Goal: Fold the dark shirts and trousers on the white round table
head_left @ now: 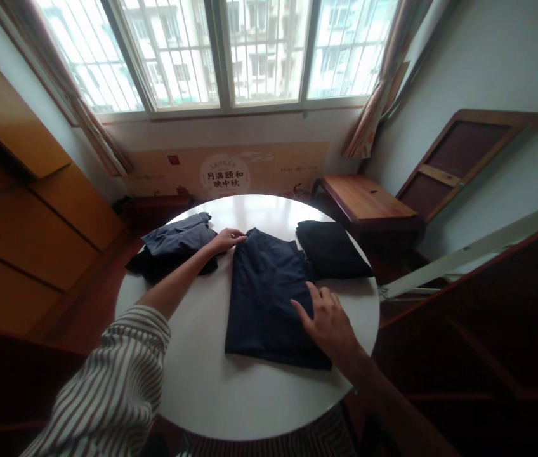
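I see left hand (229, 239) at navy garment's (269, 298) upper-left corner, can't tell if gripping, right hand (323, 314) spread open by its right edge; uneven tugging could crease it.

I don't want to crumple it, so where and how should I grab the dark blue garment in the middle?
Probably pinch the two near corners of the dark blue garment, coming from the near side. It lies flat on the white table with a straight, free near edge, while the black folded cloth crowds its far right side.
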A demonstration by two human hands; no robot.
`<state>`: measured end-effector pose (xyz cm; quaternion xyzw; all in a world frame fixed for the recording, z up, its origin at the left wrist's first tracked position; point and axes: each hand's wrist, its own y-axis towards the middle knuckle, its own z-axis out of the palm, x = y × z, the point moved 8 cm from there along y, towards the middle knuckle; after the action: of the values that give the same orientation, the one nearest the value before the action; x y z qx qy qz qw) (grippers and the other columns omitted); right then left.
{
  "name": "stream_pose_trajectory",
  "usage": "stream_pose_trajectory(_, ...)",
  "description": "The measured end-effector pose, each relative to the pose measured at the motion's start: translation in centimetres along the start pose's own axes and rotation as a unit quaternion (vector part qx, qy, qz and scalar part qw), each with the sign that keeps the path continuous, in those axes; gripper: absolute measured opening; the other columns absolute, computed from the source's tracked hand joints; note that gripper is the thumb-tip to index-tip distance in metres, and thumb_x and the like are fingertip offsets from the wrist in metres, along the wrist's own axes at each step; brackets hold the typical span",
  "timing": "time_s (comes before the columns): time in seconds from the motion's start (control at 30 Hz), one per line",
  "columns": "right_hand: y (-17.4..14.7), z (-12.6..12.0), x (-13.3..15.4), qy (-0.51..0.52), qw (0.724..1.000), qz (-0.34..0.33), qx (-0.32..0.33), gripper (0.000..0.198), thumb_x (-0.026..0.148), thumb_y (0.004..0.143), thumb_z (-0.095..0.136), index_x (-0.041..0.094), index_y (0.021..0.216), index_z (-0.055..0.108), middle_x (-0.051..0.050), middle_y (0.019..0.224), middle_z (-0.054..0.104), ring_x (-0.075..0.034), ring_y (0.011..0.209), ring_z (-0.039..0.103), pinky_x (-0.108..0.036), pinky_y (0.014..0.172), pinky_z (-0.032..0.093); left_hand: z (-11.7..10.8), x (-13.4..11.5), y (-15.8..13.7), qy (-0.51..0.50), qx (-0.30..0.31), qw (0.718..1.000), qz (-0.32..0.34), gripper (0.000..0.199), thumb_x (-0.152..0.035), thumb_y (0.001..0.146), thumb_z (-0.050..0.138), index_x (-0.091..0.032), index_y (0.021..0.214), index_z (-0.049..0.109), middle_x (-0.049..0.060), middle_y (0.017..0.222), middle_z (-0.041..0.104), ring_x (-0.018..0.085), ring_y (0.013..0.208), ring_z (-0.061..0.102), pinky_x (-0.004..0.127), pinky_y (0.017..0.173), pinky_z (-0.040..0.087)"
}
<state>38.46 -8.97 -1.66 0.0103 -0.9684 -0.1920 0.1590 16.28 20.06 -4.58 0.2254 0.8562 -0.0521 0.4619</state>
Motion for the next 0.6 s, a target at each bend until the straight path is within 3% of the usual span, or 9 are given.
stream_pose_trajectory(0.1, 0.2, 1.2, -1.4, 0.093, 0.994, 0.021, 0.048, 0.05, 0.039, 0.096, 0.043, 0.009, 0.135, 0.049, -0.017, 0.1, 0.068, -0.03, 0.084, 0.067, -0.041, 0.078, 0.053, 0.2, -0.8, 0.7, -0.003, -0.009, 1.0, 0.023, 0.049, -0.063, 0.069, 0.071, -0.015, 0.077, 0.074, 0.007, 0.077, 0.073, 0.021, 0.076, 0.065, 0.031, 0.076, 0.051)
stream_pose_trajectory(0.17, -0.3, 1.2, -1.4, 0.154, 0.985, 0.03, 0.068, 0.046, 0.033, 0.096, 0.04, 0.013, 0.136, 0.047, -0.009, 0.086, 0.068, -0.025, 0.072, 0.066, -0.036, 0.072, 0.052, 0.3, -1.3, 1.6, -0.009, -0.024, 0.999, 0.035, 0.049, -0.063, 0.073, 0.067, -0.014, 0.079, 0.073, 0.007, 0.081, 0.073, 0.02, 0.079, 0.065, 0.031, 0.079, 0.05)
stream_pose_trajectory(0.27, -1.1, -0.2, -1.3, 0.211, 0.974, 0.046, 0.068, 0.042, 0.03, 0.095, 0.039, 0.018, 0.134, 0.047, 0.0, 0.067, 0.058, -0.02, 0.058, 0.06, -0.03, 0.063, 0.048, 1.1, -1.6, 3.0, -0.016, -0.034, 0.999, 0.039, 0.047, -0.059, 0.078, 0.064, -0.014, 0.083, 0.073, 0.007, 0.079, 0.072, 0.019, 0.077, 0.064, 0.03, 0.075, 0.051)
stream_pose_trajectory(0.4, -2.3, -1.1, -2.0, 0.262, 0.958, 0.083, 0.078, 0.039, 0.035, 0.096, 0.042, 0.021, 0.131, 0.048, 0.007, 0.059, 0.043, -0.015, 0.047, 0.046, -0.025, 0.052, 0.04, 2.0, -0.7, 4.0, -0.005, -0.034, 0.999, 0.025, 0.04, -0.052, 0.076, 0.066, -0.013, 0.08, 0.073, 0.005, 0.07, 0.07, 0.018, 0.068, 0.063, 0.028, 0.065, 0.049)
stream_pose_trajectory(0.5, -3.2, -0.6, -3.0, 0.282, 0.948, 0.11, 0.098, 0.05, 0.041, 0.095, 0.046, 0.019, 0.14, 0.042, 0.008, 0.059, 0.04, -0.014, 0.048, 0.044, -0.024, 0.05, 0.037, 2.2, -0.2, 3.8, 0.01, -0.035, 0.999, 0.018, 0.037, -0.05, 0.074, 0.067, -0.013, 0.077, 0.074, 0.006, 0.069, 0.07, 0.018, 0.066, 0.062, 0.027, 0.062, 0.048)
stream_pose_trajectory(0.6, -4.1, 0.0, -3.7, 0.306, 0.934, 0.132, 0.127, 0.075, 0.049, 0.089, 0.058, 0.017, 0.15, 0.028, 0.009, 0.059, 0.041, -0.013, 0.049, 0.044, -0.023, 0.048, 0.036, 2.3, -0.5, 3.5, 0.021, -0.03, 0.999, 0.018, 0.04, -0.053, 0.075, 0.066, -0.014, 0.079, 0.075, 0.006, 0.071, 0.071, 0.018, 0.067, 0.062, 0.026, 0.061, 0.047)
